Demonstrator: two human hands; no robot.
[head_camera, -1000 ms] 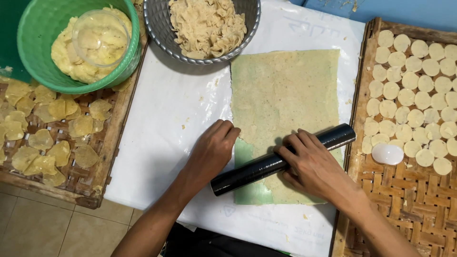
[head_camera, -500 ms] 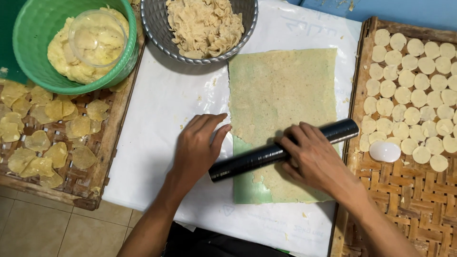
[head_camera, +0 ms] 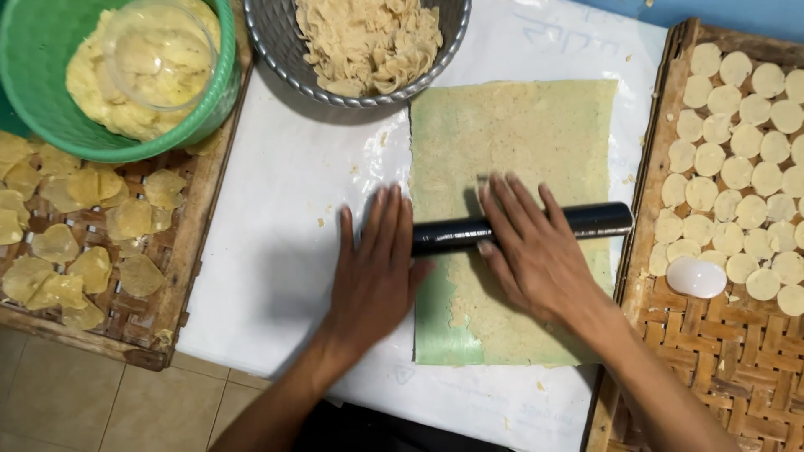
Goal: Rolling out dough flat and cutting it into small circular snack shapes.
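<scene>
A thin rectangular sheet of pale dough (head_camera: 511,142) lies on a green plastic film over the white table cover (head_camera: 285,209). A black rolling pin (head_camera: 599,219) lies across the sheet's middle. My left hand (head_camera: 373,272) presses flat on the pin's left end, fingers stretched out. My right hand (head_camera: 536,247) presses flat on the pin's middle, fingers spread over the dough. Neither hand wraps around the pin.
A grey bowl (head_camera: 280,50) of dough scraps stands at the top centre. A green basket (head_camera: 33,117) with yellow dough and a clear cup is top left. Woven trays hold yellow discs (head_camera: 84,243) at left and small round pale pieces (head_camera: 737,167) at right, with a white cutter (head_camera: 697,277).
The rolling pin has rolled away from me up the dough sheet. Both hands went with it and their fingers have flattened out over it.
</scene>
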